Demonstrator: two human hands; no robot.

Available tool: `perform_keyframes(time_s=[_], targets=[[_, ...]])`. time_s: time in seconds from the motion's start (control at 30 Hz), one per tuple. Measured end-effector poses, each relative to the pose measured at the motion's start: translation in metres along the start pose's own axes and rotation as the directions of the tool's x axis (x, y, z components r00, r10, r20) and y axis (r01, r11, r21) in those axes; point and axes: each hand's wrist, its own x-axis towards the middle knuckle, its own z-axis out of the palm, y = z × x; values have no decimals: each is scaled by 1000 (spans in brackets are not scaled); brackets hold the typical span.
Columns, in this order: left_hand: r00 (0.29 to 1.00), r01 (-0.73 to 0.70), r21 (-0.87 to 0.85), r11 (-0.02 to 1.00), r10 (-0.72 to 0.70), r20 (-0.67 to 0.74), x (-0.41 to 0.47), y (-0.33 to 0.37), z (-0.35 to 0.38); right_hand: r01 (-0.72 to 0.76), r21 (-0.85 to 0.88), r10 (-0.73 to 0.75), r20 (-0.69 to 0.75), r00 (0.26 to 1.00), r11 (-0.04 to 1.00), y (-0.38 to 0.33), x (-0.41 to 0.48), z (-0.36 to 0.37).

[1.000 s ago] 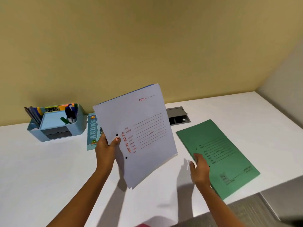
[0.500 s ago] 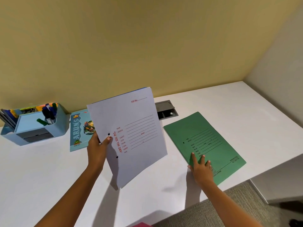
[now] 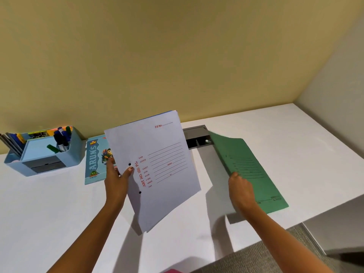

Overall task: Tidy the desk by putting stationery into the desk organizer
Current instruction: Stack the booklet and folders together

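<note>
green file folder (image 3: 246, 168) coming off the desk (image 3: 59, 203)

my right hand (image 3: 239, 186), flat on it half a second ago, now grips its left edge. far left, the blue desk organizer (image 3: 42, 152) holds pens (image 3: 11, 142) in its left cell, markers (image 3: 62, 138) in its right. my left hand (image 3: 118, 174) pinches the white file folder (image 3: 157, 166) aloft. i'd raise the green one slowly, unbent.

Left hand (image 3: 116, 179) holds white folder (image 3: 167, 194), right hand (image 3: 240, 191) grips green folder (image 3: 243, 157)
</note>
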Motion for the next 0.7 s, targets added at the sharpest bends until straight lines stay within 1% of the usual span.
perform_keyframes(time_s=[0.03,0.1,0.17,0.23,0.3,0.4,0.47,0.57,0.63,0.7], targets=[[1000,-18,-21,1000,17,-15,-1,3,1,-20,13,21,-51,998,1000,-1,4,-15],[997,-66,-29,997,65,-40,-3,8,3,-69,95,80,-121,989,993,-6,12,-45],[994,-99,-16,995,97,-58,-5,14,5,-101,244,151,-197,969,964,-12,16,-72],[988,-144,-11,990,143,-60,-6,19,7,-90,384,209,-282,937,919,-23,14,-96],[977,-212,-6,977,212,-39,-7,23,9,-37,475,237,-370,898,879,-42,6,-116],[952,-307,16,952,307,-7,-5,28,11,81,551,210,-445,870,830,-79,-5,-129],[944,-328,21,944,329,-10,-6,33,12,137,581,185,-461,868,802,-106,-10,-132],[947,-319,9,948,319,-26,-4,41,13,182,506,122,-511,851,843,-144,-15,-135],[943,-332,8,943,332,-32,0,45,11,214,491,62,-486,872,845,-168,-21,-132],[950,-308,-14,951,307,-57,1,53,9,271,503,-13,-458,889,821,-190,-29,-125]])
